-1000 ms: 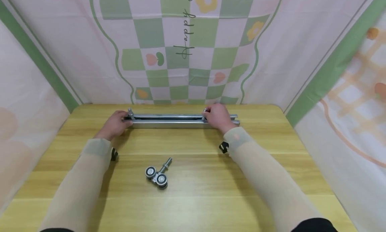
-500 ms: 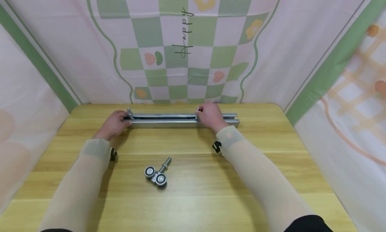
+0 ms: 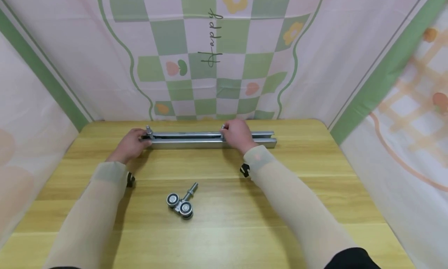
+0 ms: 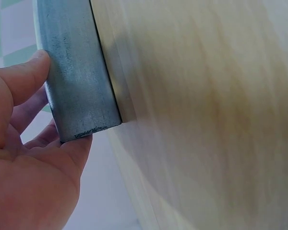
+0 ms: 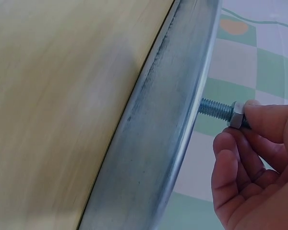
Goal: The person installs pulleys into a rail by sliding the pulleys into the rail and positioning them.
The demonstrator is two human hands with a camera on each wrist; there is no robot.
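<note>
A steel channel rail [image 3: 189, 144] lies lengthwise along the far part of the table, its slot facing up. My left hand [image 3: 128, 145] grips its left end; in the left wrist view the thumb lies against the metal side [image 4: 77, 72] and fingers curl under the end. An upright bolt [image 3: 149, 131] stands out of the slot beside that hand. Farther right, my right hand [image 3: 238, 135] pinches a second threaded bolt [image 5: 216, 109] at its hex nut [image 5: 237, 115]. The bolt's lower part is hidden inside the rail.
A loose roller trolley [image 3: 182, 205], with wheels and a threaded stem, lies on the wooden table [image 3: 224, 241] nearer to me, between my forearms. A patterned cloth [image 3: 203, 67] hangs right behind the table's far edge, with more cloth at both sides.
My right hand has slid left along the rail, bringing the pinched bolt with it toward the left one. The left hand keeps its hold on the rail end.
</note>
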